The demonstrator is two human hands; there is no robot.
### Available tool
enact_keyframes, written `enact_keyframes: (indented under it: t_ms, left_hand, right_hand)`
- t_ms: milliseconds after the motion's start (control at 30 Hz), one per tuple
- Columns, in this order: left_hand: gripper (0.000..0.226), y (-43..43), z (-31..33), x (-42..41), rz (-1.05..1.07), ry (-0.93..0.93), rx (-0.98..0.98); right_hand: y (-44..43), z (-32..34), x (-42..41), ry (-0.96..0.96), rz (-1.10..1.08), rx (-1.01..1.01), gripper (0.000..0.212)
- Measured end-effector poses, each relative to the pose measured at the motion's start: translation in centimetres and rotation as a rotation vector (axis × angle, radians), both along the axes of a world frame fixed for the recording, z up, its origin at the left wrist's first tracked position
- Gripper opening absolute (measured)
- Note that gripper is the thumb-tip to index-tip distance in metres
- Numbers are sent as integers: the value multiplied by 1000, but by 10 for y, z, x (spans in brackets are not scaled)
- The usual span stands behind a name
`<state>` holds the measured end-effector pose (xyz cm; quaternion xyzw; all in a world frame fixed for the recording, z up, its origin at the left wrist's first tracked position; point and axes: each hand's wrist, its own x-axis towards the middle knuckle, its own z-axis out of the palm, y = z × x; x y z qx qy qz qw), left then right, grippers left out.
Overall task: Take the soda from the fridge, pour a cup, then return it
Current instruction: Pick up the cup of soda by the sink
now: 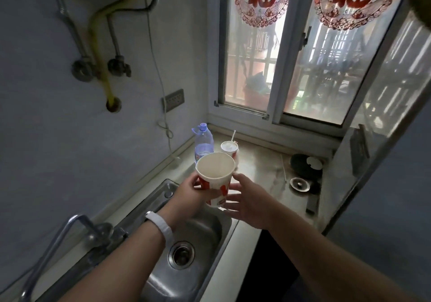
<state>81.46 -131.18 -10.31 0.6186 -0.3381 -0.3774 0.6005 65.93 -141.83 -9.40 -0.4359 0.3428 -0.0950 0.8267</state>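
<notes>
My left hand (190, 193) grips the paper cup (215, 175) above the sink's (205, 231) far end, and my right hand (248, 200) hovers spread just beside it. No soda is in sight. Squeezing could buckle the thin wall, and a slack grip could drop the cup into the sink.

L hand (189, 196) holds empty paper cup (215, 173).

Cup (215, 173) you're holding: matt paper, outside printed. Sink (206, 228): brushed steel, dull sheen. Tap (77, 222): smooth metal, glossier. Bottle (204, 143): clear, glossy plastic. Counter (263, 168) looks like stone, smooth, slightly shiny.
</notes>
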Motion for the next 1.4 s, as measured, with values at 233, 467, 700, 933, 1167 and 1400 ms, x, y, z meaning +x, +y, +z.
enact_keyframes:
  t_ms: [233, 467, 700, 933, 1167, 1400]
  left_hand:
    - [72, -66, -35, 34, 148, 26, 111]
    - [59, -147, -56, 63, 276, 15, 146]
    - [48, -198, -86, 81, 336, -10, 161]
    - [51, -215, -130, 101, 385, 43, 217]
    - [56, -219, -172, 112, 391, 103, 252]
    - [68, -219, -209, 112, 387, 106, 310]
  right_hand:
    - [-78, -34, 50, 50, 99, 71, 59]
    - [-170, -66, 100, 119, 162, 86, 60]
    - [-226, -90, 127, 145, 197, 118, 36]
    - [-246, -128, 153, 191, 191, 134, 34]
    - [-243, -167, 168, 253, 156, 150, 23]
    - [-239, -201, 168, 315, 135, 162, 23]
